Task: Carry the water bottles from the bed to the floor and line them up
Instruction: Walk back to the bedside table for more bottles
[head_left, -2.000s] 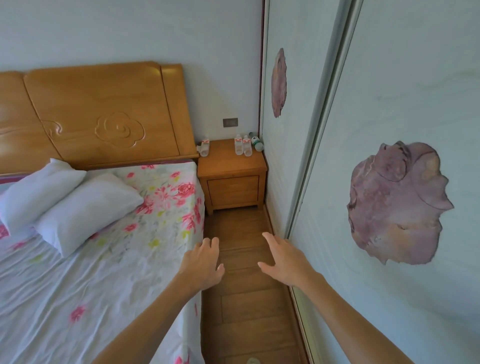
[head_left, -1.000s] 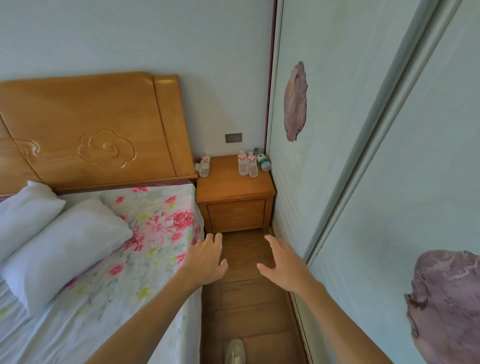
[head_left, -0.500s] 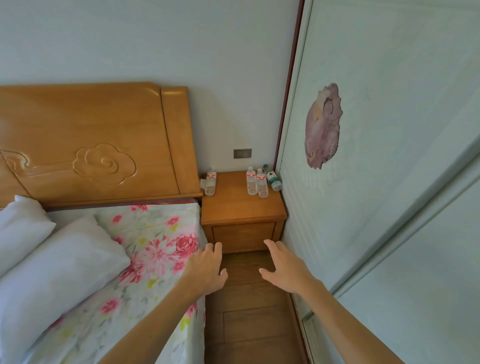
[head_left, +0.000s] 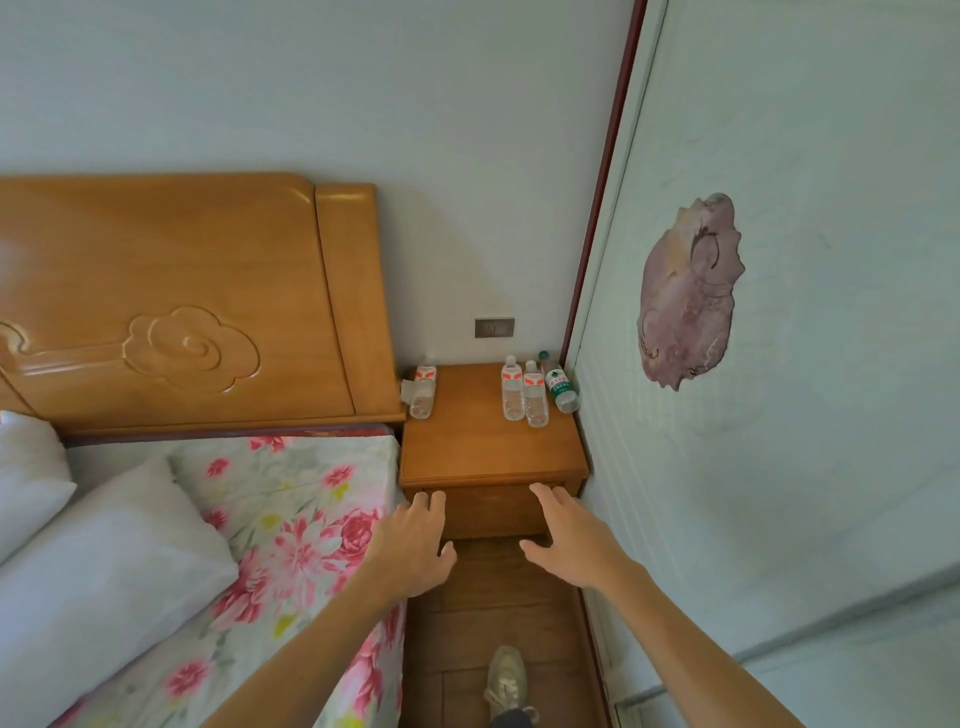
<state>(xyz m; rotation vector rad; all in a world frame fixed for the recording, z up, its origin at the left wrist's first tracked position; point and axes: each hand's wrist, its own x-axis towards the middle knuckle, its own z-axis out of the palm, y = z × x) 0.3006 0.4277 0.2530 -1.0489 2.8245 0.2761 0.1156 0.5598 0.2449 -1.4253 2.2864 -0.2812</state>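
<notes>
Several clear water bottles stand on a wooden nightstand (head_left: 483, 457) at the head of the bed. One red-labelled bottle (head_left: 423, 392) is at its left rear. A pair of red-labelled bottles (head_left: 512, 389) (head_left: 535, 395) stands at the right rear, and a green-labelled bottle (head_left: 558, 383) leans beside them against the wardrobe. My left hand (head_left: 415, 540) and my right hand (head_left: 569, 535) reach forward, empty, with relaxed fingers, just short of the nightstand's front. The bed (head_left: 291, 499) shows no bottles in view.
Two white pillows (head_left: 98, 561) lie on the floral sheet under a wooden headboard (head_left: 182, 301). A pale wardrobe door (head_left: 779, 364) walls the right side. The narrow wooden floor strip (head_left: 493, 623) between bed and wardrobe holds my shoe (head_left: 506, 675).
I have walked along the aisle towards the nightstand, which now looms closer. Both hands stay stretched out and empty. My shoe has come into view.
</notes>
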